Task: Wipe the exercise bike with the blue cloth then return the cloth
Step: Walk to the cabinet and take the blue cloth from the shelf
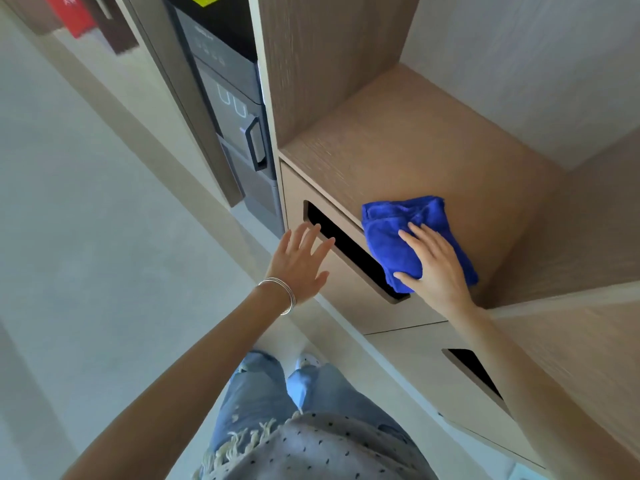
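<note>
Open cabinet niche (502,81), pale wood walls, brown wood shelf (415,150) as its floor. One item in the niche: the blue cloth (391,233), bunched and folded, at the near left of the shelf, with its near edge hanging over the shelf front.

Right hand (440,268) lies on top of the cloth. Fingers (420,237) straight and flat on the fabric, thumb spread out to the cloth's near corner; pressing it down, no curl round it.

Left hand (299,263) in the air just left of the cloth, not touching it. Fingers spread and loose, holding nothing. Thin silver bangles (282,294) on that wrist.

Below the shelf: a light drawer front (349,306) with a long dark cut-out slot (346,247). Left fingertips are in front of the slot's far end; cannot tell if they touch. Inside of slot is black, contents not visible. A second drawer front (426,368) nearer and to the right, with a like slot (476,370), also dark.

Left of the cabinet: a tall dark grey appliance (228,98) with a handle, standing in its own recess. Pale floor (86,237) to the left. Jeans (249,393) and a dotted fringed top (311,448) at the bottom. Exercise bike not in view.
</note>
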{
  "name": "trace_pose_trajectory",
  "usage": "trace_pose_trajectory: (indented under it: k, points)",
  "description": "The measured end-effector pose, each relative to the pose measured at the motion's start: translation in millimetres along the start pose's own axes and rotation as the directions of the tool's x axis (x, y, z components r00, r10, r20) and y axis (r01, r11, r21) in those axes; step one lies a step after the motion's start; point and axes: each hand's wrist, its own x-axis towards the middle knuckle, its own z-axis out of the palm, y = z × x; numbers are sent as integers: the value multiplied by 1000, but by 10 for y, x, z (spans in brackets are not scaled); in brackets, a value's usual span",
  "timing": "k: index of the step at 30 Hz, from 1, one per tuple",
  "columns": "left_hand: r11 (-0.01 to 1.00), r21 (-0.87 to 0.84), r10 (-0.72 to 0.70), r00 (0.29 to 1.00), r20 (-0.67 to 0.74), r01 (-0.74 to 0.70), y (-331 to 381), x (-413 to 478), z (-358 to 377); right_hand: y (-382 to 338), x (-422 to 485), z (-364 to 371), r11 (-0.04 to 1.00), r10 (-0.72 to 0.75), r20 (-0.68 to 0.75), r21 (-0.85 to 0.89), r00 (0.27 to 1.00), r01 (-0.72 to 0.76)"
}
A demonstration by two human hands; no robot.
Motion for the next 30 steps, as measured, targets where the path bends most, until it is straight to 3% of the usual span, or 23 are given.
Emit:
trace_pose_trajectory:
  k: [5,14,20,24,30]
  points:
    - [999,-38,-26,1000,-7,25,-26,-80,33,-104,95,10,987,-24,-158,152,987,48]
    - [987,-103,-132,988,-85,123,-453,-389,53,-712,554,148,962,-162,-163,192,973,193]
    - [940,-186,-316,936,-155,286,-952,-908,72,-1585,883,242,895,-236,23,395,971,209]
    - [898,-191,-430,880,-200,396,-1316,-1437,106,-2218,983,436,878,-237,232,468,943,105]
    - [813,-202,-579,795,-180,546,-1868,-2466,282,-3269,934,918,834,-448,297,480,843,274]
